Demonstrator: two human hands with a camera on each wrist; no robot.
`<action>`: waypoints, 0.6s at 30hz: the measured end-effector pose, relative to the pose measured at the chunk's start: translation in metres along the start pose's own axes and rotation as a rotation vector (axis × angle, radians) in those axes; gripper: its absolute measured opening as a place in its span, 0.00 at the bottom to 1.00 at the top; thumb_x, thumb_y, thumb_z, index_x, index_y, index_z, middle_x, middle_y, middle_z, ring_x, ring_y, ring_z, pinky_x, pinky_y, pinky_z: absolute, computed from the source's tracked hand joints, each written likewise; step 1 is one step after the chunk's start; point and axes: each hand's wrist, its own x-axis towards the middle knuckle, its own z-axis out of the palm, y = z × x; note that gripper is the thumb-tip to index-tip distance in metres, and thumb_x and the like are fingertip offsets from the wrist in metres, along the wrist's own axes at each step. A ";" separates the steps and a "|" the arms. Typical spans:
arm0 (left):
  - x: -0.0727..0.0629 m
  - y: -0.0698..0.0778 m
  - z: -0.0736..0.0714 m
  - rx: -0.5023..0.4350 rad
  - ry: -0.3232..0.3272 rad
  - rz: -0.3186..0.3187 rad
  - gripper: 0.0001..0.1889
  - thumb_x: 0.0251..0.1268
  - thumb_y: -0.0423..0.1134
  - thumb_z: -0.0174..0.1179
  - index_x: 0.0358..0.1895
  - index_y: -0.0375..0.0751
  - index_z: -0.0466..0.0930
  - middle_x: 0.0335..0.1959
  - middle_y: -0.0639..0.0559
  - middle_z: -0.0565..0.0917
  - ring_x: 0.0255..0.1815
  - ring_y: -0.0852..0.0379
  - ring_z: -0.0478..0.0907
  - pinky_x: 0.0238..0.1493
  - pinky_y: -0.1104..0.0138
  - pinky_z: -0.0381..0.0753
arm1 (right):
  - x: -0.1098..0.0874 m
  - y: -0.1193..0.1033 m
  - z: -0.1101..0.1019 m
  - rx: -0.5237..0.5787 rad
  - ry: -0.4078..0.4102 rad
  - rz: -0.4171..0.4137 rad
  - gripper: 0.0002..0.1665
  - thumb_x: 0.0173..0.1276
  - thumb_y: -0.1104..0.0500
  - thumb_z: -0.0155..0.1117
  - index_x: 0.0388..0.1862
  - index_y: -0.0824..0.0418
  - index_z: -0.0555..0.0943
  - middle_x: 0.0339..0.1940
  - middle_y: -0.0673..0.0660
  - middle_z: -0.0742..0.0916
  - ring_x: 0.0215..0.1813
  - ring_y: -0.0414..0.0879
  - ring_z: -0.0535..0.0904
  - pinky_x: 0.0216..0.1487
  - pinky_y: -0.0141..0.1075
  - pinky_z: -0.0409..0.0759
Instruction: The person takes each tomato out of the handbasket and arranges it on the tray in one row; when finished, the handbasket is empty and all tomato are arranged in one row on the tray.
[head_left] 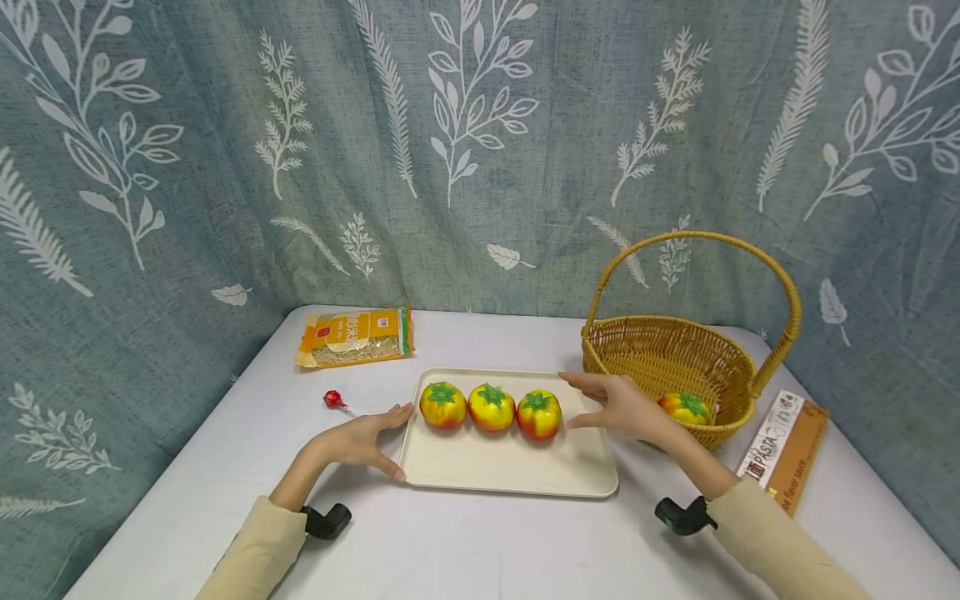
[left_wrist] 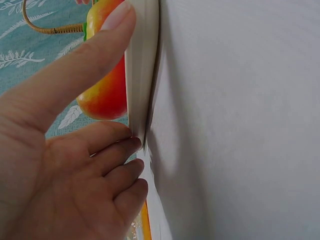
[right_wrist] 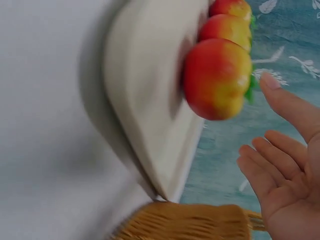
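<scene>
A cream rectangular tray (head_left: 510,477) lies on the table with three red-and-yellow toy tomatoes in a row, a left tomato (head_left: 442,406), a middle tomato (head_left: 491,408) and a right tomato (head_left: 538,415), each with a green leafy top. My left hand (head_left: 358,440) touches the tray's left edge, thumb near the front corner and fingers spread farther back. In the left wrist view its thumb (left_wrist: 107,30) overlaps the rim. Above the tray's right part is my right hand (head_left: 618,406), fingers extended and nothing held, its thumb close beside the right tomato. In the right wrist view its palm faces that tomato (right_wrist: 217,80).
A wicker basket (head_left: 667,333) with a tall handle stands at the back right, holding another tomato (head_left: 686,407). Beside it lies a pasta box (head_left: 783,450). A yellow food bag (head_left: 358,337) is at the back left, and a red lollipop (head_left: 334,399) lies near my left hand.
</scene>
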 end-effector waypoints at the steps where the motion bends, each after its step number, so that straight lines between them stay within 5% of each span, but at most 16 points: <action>1: 0.000 0.000 0.000 -0.001 -0.001 0.000 0.56 0.43 0.49 0.77 0.74 0.34 0.54 0.76 0.40 0.53 0.76 0.42 0.48 0.73 0.49 0.49 | -0.001 -0.002 -0.004 -0.018 0.007 0.002 0.42 0.54 0.54 0.76 0.67 0.62 0.73 0.63 0.65 0.78 0.62 0.60 0.75 0.58 0.48 0.76; 16: 0.000 -0.001 0.000 -0.006 -0.007 0.002 0.56 0.43 0.49 0.77 0.75 0.34 0.53 0.75 0.38 0.53 0.76 0.42 0.47 0.73 0.48 0.49 | -0.017 -0.010 -0.061 -0.146 -0.036 0.017 0.32 0.57 0.50 0.74 0.61 0.56 0.79 0.57 0.57 0.83 0.56 0.53 0.80 0.53 0.46 0.80; 18: 0.000 -0.001 0.000 -0.003 -0.007 -0.002 0.56 0.43 0.49 0.77 0.75 0.35 0.53 0.75 0.38 0.53 0.76 0.42 0.48 0.73 0.49 0.49 | -0.020 -0.008 -0.069 -0.185 -0.057 0.008 0.33 0.57 0.47 0.74 0.61 0.55 0.79 0.56 0.56 0.84 0.49 0.52 0.83 0.51 0.45 0.81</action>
